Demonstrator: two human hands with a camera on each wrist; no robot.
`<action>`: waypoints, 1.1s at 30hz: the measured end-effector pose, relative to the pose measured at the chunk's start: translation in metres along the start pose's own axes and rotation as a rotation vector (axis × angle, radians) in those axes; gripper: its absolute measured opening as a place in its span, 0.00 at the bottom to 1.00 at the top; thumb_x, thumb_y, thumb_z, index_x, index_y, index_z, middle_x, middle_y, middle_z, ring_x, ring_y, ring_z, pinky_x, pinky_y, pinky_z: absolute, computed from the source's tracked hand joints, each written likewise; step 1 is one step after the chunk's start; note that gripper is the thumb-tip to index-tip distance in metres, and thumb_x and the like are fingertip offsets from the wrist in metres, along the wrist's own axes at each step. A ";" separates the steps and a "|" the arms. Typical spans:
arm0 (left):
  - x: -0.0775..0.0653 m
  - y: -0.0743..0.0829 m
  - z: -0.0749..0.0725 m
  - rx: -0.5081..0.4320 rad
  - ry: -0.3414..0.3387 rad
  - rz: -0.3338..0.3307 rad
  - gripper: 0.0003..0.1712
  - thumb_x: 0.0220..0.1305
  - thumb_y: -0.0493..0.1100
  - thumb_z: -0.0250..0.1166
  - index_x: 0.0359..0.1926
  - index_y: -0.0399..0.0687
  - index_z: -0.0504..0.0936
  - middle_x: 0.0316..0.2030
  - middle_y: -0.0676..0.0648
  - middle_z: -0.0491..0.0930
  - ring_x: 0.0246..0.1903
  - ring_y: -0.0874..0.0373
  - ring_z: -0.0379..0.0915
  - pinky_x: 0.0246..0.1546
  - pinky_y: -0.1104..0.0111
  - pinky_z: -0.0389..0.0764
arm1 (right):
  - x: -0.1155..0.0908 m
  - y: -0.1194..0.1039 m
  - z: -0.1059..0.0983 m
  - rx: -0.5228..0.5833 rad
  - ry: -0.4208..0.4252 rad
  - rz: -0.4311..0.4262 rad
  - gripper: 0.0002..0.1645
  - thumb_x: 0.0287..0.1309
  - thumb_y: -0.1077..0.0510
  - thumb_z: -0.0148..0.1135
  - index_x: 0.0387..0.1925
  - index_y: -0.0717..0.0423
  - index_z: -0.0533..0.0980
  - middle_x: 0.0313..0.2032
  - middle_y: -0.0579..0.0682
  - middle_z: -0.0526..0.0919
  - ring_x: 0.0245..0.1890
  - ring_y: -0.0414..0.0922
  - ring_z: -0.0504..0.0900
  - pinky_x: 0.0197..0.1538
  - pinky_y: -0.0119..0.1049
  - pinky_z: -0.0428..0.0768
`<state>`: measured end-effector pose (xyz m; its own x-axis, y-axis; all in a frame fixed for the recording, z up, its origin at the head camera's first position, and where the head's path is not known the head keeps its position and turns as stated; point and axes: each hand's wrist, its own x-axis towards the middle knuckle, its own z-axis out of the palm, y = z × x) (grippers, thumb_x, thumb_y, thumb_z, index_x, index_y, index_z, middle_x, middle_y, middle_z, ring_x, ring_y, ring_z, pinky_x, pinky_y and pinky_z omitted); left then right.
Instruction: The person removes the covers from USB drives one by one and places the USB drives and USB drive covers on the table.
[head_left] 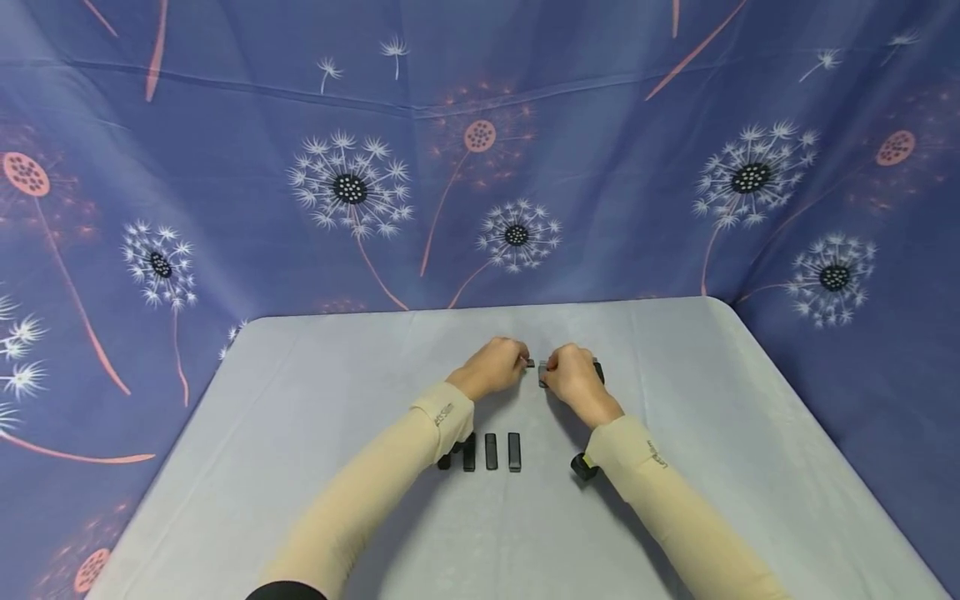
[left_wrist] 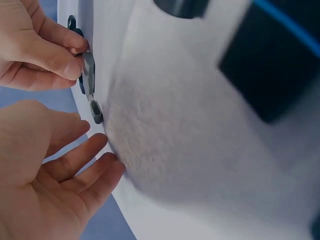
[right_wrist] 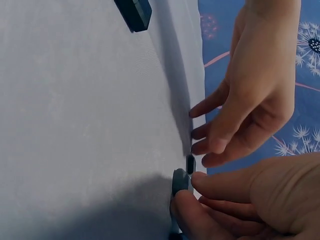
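My right hand (head_left: 576, 379) pinches a slim dark grey USB stick (left_wrist: 89, 74) between thumb and fingers, low over the far part of the table. A small hollow cap (left_wrist: 96, 111) lies at the stick's narrow end. Beside it is my left hand (head_left: 495, 367), fingers loosely extended and slightly spread; its fingertips are close to the cap in both wrist views. Another dark piece (head_left: 598, 372) shows just past the right hand, partly hidden by it.
Several black sticks, one of them the rightmost stick (head_left: 514, 452), stand in a row nearer on the pale table (head_left: 300, 400); the left sleeve partly covers the row's left end. A black wrist camera (head_left: 583, 467) hangs under the right sleeve. Blue dandelion-patterned cloth (head_left: 600, 250) rises behind the table.
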<state>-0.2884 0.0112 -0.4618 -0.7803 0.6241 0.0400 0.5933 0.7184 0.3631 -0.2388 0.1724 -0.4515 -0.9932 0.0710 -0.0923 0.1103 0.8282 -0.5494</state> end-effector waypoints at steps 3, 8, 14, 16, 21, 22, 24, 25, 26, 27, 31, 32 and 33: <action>-0.007 -0.002 -0.005 0.007 -0.009 0.017 0.14 0.77 0.38 0.58 0.56 0.39 0.85 0.51 0.43 0.87 0.52 0.51 0.84 0.56 0.64 0.83 | 0.000 0.000 0.001 -0.001 -0.003 -0.008 0.09 0.62 0.61 0.72 0.39 0.65 0.87 0.44 0.62 0.87 0.37 0.50 0.85 0.33 0.36 0.82; -0.018 -0.007 -0.010 -0.024 0.006 0.005 0.15 0.76 0.37 0.59 0.57 0.37 0.84 0.52 0.42 0.87 0.52 0.51 0.84 0.56 0.63 0.83 | 0.001 0.002 0.000 0.012 0.003 -0.018 0.07 0.62 0.62 0.72 0.37 0.65 0.86 0.42 0.62 0.88 0.30 0.46 0.83 0.29 0.33 0.79; -0.030 -0.017 -0.014 -0.031 0.027 0.021 0.15 0.76 0.37 0.59 0.57 0.35 0.84 0.53 0.40 0.86 0.53 0.49 0.84 0.56 0.62 0.84 | -0.002 0.002 -0.001 0.032 -0.021 0.008 0.08 0.64 0.62 0.70 0.28 0.62 0.83 0.41 0.61 0.86 0.29 0.45 0.79 0.27 0.33 0.75; -0.036 -0.019 -0.017 -0.034 0.033 0.030 0.15 0.76 0.36 0.59 0.58 0.35 0.84 0.53 0.40 0.86 0.53 0.49 0.84 0.56 0.62 0.83 | -0.005 0.002 -0.001 0.031 -0.022 -0.003 0.09 0.65 0.62 0.68 0.29 0.62 0.83 0.40 0.61 0.85 0.28 0.44 0.78 0.26 0.32 0.74; -0.053 -0.014 -0.024 -0.009 0.048 0.086 0.15 0.75 0.37 0.61 0.58 0.35 0.84 0.53 0.40 0.86 0.53 0.48 0.84 0.55 0.62 0.84 | -0.025 0.001 -0.003 -0.013 0.027 -0.118 0.10 0.66 0.62 0.67 0.42 0.68 0.84 0.39 0.62 0.87 0.28 0.45 0.82 0.28 0.35 0.80; -0.057 -0.012 -0.025 -0.004 0.048 0.097 0.16 0.75 0.38 0.62 0.58 0.35 0.84 0.53 0.41 0.86 0.53 0.49 0.84 0.54 0.62 0.84 | -0.031 0.001 -0.004 -0.018 0.034 -0.147 0.12 0.66 0.62 0.67 0.45 0.69 0.83 0.40 0.62 0.87 0.28 0.45 0.83 0.28 0.36 0.81; -0.065 -0.007 -0.027 0.005 0.043 0.122 0.16 0.75 0.38 0.62 0.58 0.36 0.83 0.53 0.41 0.86 0.53 0.49 0.84 0.54 0.62 0.84 | -0.041 0.001 -0.007 -0.022 0.047 -0.189 0.14 0.66 0.61 0.67 0.48 0.69 0.83 0.39 0.61 0.87 0.29 0.46 0.85 0.29 0.37 0.83; -0.070 -0.005 -0.028 0.011 0.041 0.131 0.16 0.75 0.39 0.62 0.59 0.37 0.83 0.54 0.42 0.86 0.54 0.50 0.84 0.55 0.62 0.84 | -0.046 0.000 -0.008 -0.023 0.051 -0.205 0.15 0.66 0.61 0.67 0.49 0.68 0.83 0.39 0.60 0.88 0.29 0.46 0.85 0.30 0.37 0.83; -0.074 -0.003 -0.029 0.013 0.036 0.140 0.17 0.75 0.40 0.63 0.59 0.37 0.83 0.54 0.42 0.86 0.54 0.50 0.83 0.55 0.62 0.84 | -0.052 0.000 -0.008 -0.027 0.057 -0.223 0.15 0.66 0.60 0.68 0.49 0.68 0.83 0.39 0.60 0.88 0.30 0.47 0.86 0.30 0.38 0.84; -0.079 -0.001 -0.030 0.020 0.035 0.150 0.17 0.75 0.40 0.63 0.59 0.38 0.83 0.54 0.43 0.86 0.54 0.50 0.83 0.55 0.61 0.84 | -0.057 0.000 -0.009 -0.026 0.061 -0.246 0.15 0.66 0.61 0.68 0.49 0.68 0.83 0.39 0.60 0.88 0.30 0.47 0.87 0.30 0.38 0.84; -0.096 0.005 -0.031 0.057 0.044 0.179 0.20 0.73 0.47 0.66 0.59 0.42 0.84 0.54 0.45 0.86 0.55 0.51 0.82 0.55 0.60 0.84 | -0.074 0.002 -0.009 -0.074 0.099 -0.359 0.13 0.64 0.60 0.70 0.46 0.65 0.84 0.39 0.59 0.89 0.36 0.51 0.88 0.36 0.42 0.86; -0.100 0.006 -0.031 0.069 0.044 0.180 0.21 0.72 0.49 0.67 0.59 0.43 0.84 0.54 0.46 0.85 0.55 0.51 0.82 0.55 0.60 0.84 | -0.079 0.003 -0.008 -0.083 0.105 -0.389 0.13 0.63 0.61 0.71 0.46 0.65 0.84 0.40 0.59 0.89 0.38 0.52 0.88 0.38 0.44 0.86; -0.105 0.006 -0.030 0.085 0.044 0.182 0.23 0.71 0.52 0.68 0.59 0.45 0.84 0.55 0.47 0.85 0.56 0.51 0.82 0.55 0.59 0.84 | -0.083 0.005 -0.008 -0.093 0.111 -0.420 0.13 0.62 0.61 0.71 0.45 0.65 0.85 0.41 0.58 0.89 0.40 0.53 0.88 0.41 0.45 0.87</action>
<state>-0.2090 -0.0588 -0.4361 -0.6653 0.7334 0.1394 0.7386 0.6194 0.2661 -0.1565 0.1750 -0.4398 -0.9497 -0.2271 0.2158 -0.3024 0.8442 -0.4427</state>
